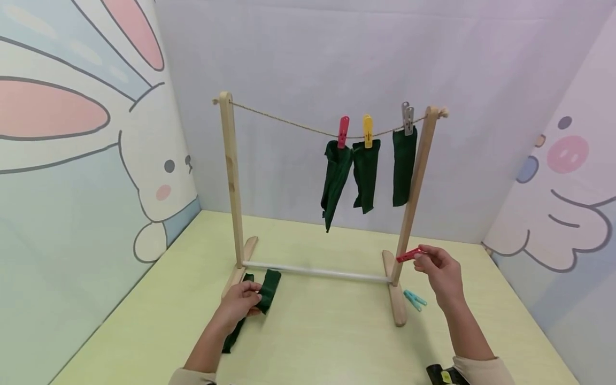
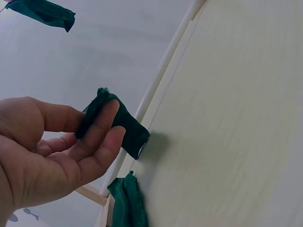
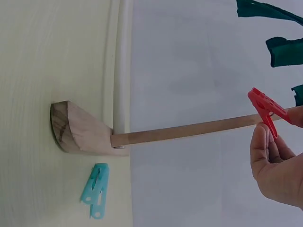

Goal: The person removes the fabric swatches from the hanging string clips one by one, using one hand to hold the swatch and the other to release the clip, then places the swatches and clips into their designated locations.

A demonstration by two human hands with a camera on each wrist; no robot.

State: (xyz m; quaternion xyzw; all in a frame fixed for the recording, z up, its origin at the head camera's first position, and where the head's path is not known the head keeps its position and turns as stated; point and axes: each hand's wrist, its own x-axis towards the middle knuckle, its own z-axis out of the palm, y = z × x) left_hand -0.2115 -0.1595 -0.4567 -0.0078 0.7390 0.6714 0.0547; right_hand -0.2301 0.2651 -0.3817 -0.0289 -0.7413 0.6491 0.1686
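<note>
My left hand [image 1: 240, 305] pinches a dark green cloth strip [image 1: 270, 286] between thumb and fingers, over the table by the rack's left foot. Under that hand another green cloth [image 1: 233, 338] lies on the table, partly hidden by it. My right hand [image 1: 441, 271] pinches a red clothespin [image 1: 409, 255] in front of the right post [image 1: 417, 182]. Three green cloths hang from the string [image 1: 284, 123]: one by a red clothespin [image 1: 343, 132], one by a yellow clothespin [image 1: 368, 131] and one by grey clothespins [image 1: 408, 120].
On the table [image 1: 327, 326], a turquoise clothespin [image 1: 415, 299] lies right of the rack's right foot [image 1: 397, 305]. A white bar [image 1: 317, 272] joins the two feet low down. A black object [image 1: 445, 374] shows by the right sleeve. Printed panels stand at both sides.
</note>
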